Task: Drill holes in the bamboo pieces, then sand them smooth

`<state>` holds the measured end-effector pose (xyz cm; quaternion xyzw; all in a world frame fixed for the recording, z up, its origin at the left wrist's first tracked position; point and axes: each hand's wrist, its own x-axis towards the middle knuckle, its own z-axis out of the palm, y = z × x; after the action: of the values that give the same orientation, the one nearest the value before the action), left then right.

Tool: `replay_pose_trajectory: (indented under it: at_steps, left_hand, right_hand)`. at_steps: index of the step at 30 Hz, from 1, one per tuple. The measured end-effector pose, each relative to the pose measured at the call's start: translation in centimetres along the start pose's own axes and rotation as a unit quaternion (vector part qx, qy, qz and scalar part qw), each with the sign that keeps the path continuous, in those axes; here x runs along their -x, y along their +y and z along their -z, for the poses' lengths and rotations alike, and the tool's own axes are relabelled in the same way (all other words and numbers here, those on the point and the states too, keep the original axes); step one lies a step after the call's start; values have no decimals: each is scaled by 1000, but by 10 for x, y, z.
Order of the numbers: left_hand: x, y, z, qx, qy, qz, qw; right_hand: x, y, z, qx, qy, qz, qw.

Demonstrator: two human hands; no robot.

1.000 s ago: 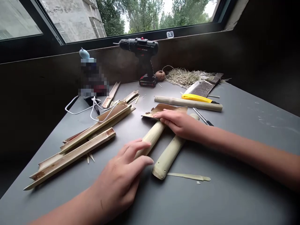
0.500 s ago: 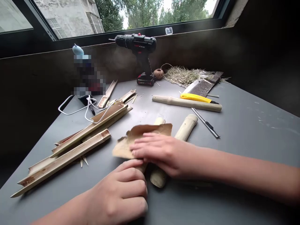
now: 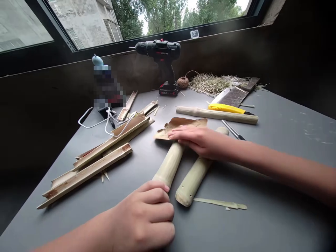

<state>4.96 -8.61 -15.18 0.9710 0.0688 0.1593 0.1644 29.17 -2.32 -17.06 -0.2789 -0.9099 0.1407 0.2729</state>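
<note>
The left hand [image 3: 153, 215] grips a bamboo tube [image 3: 169, 164] in the frame's middle; the right hand [image 3: 195, 137] holds a torn brown sheet [image 3: 180, 122] on its far end. The rubbing looks unfinished. Just right, another tube [image 3: 193, 182] already has holes.

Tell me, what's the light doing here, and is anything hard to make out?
Head view: daylight from the window leaves a pale sheen on the grey table; the same view has soft shadow below the right forearm and a nearly black wall, and blocky pixels masking an object at left.
</note>
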Motion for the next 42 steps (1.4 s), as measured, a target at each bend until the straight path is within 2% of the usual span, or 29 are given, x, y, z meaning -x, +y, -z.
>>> replay_pose_trajectory:
  at_steps: [2,5,6,11,16,18,20,21,23,25,30,32,37,39,42]
  left_hand:
    - [1,-2,-1,22,9,-3,1000]
    - [3,-2,-1,23,13,-7,1000]
    - [3,-2,-1,19,13,-5,1000]
    - [4,0,-3,29,15,-8,999]
    - [5,0,-7,-16,13,-27,999]
    - [5,0,-7,-16,15,-25,999]
    - [5,0,-7,-13,17,-24,999]
    - [5,0,-7,-19,15,-28,999]
    - [5,1,-8,-44,8,-42,998]
    - [5,3,-8,-66,2,-50,997]
    - [4,2,-7,-76,16,-50,996]
    - [3,1,-6,-84,16,-59,995]
    - [3,0,-7,-102,14,-72,992]
    - [3,0,-8,-107,19,-69,992]
    - [4,-1,-9,-102,24,-61,993]
  right_hand:
    - [0,-4,-1,-1,-7,11,1000]
    - [1,-16,-6,-47,-27,103,993]
    - [1,-17,-7,-49,-27,114,992]
    - [1,-12,-7,10,25,8,1000]
    - [2,-18,-5,-57,-43,120,990]
    - [2,-15,-1,-28,-12,50,998]
    - [1,-17,1,3,-13,-28,1000]
    - [1,-20,1,-3,-18,-13,1000]
    - [1,-29,-1,-51,-56,62,995]
    - [0,-30,-2,-82,-76,92,989]
    - [-1,0,7,-14,-20,-40,999]
    - [0,-2,9,-14,-28,-38,999]
    - [2,-20,4,-60,-67,53,995]
    - [2,-13,4,-55,-54,42,996]
    - [1,-7,6,-28,-28,-18,999]
